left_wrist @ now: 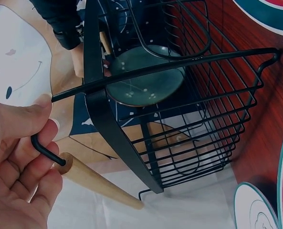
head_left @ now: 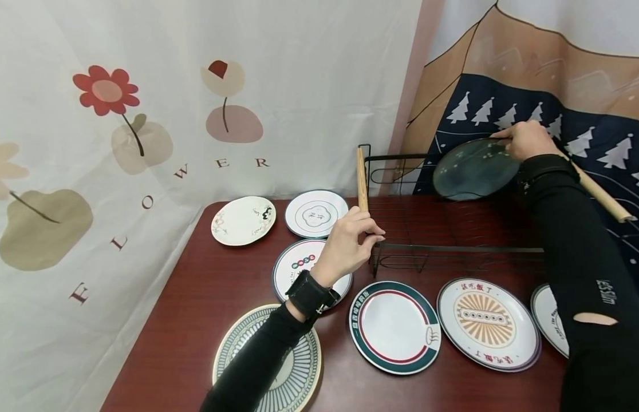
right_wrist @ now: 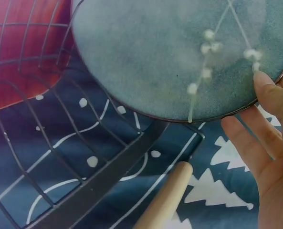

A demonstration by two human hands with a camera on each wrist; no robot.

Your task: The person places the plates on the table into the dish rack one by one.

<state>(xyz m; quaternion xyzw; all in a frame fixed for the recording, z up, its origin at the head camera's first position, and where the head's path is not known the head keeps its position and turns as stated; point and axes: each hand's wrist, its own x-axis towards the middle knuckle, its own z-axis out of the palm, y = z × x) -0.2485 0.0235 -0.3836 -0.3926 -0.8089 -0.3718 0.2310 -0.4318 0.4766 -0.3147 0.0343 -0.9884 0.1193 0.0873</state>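
My left hand (head_left: pixel 347 243) pinches the front left corner of a black wire dish rack (head_left: pixel 453 248). Beside those fingers runs the rack's left wooden handle (head_left: pixel 362 180); the left wrist view shows thumb and forefinger on the black metal rod (left_wrist: pixel 69 93). At the right end, my right hand (head_left: pixel 531 140) holds a dark green plate (head_left: pixel 474 171) by its rim, tilted inside the rack. White blossom sprigs mark the plate's face in the right wrist view, where thumb and fingers (right_wrist: pixel 253 140) grip the edge. The plate's lower contact with the wires is unclear.
Several plates lie on the reddish-brown table (head_left: pixel 170 343): a small white oval one (head_left: pixel 243 221), a striped one (head_left: pixel 299 377), a green-rimmed one (head_left: pixel 394 326) and a sunburst one (head_left: pixel 484 323). Printed curtains hang behind. The right wooden handle (head_left: pixel 603 194) juts outward.
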